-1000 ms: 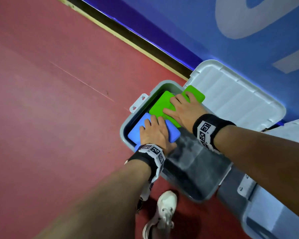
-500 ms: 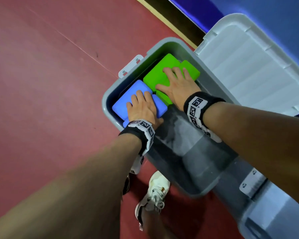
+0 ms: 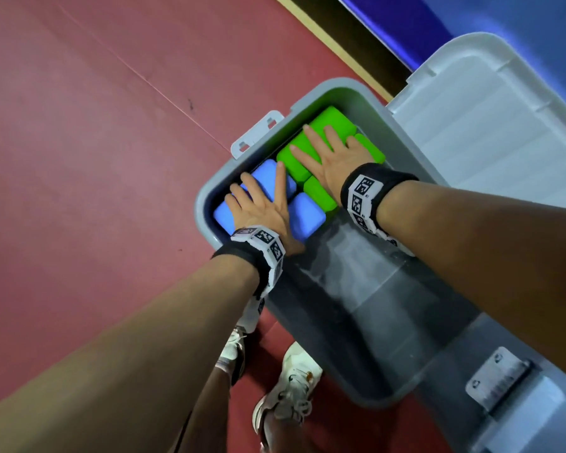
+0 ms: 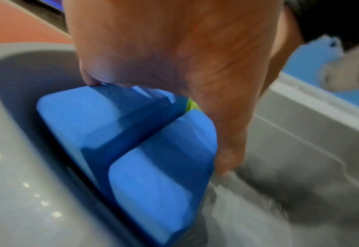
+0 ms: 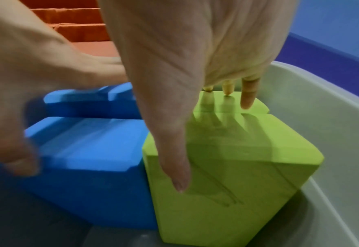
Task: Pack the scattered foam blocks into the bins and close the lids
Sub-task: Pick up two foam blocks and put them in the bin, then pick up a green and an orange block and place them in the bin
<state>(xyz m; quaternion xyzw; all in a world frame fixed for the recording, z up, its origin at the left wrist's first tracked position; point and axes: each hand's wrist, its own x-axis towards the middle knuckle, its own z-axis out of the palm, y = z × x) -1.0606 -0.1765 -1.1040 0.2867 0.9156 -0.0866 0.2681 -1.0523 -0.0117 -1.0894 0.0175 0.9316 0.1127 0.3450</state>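
A grey bin (image 3: 200, 204) stands on the red floor, its white lid (image 3: 487, 125) swung open to the right. Blue foam blocks (image 3: 307, 214) and green foam blocks (image 3: 335, 125) stand packed side by side at the bin's far end. My left hand (image 3: 262, 207) lies flat on the blue blocks (image 4: 79, 113), its thumb down their near side. My right hand (image 3: 324, 152) presses flat on the green blocks (image 5: 248, 158), fingers straight and spread. Neither hand holds anything.
The near half of the bin floor (image 3: 373, 305) is bare. A second grey bin (image 3: 536, 420) with a white latch (image 3: 497, 377) sits at the lower right. My shoes (image 3: 291, 397) stand beside the bin. A blue padded wall (image 3: 471, 21) runs behind.
Both hands have pushed the blocks down and toward the bin's far end, and their fingers have spread flatter. The view has come closer over the bin.
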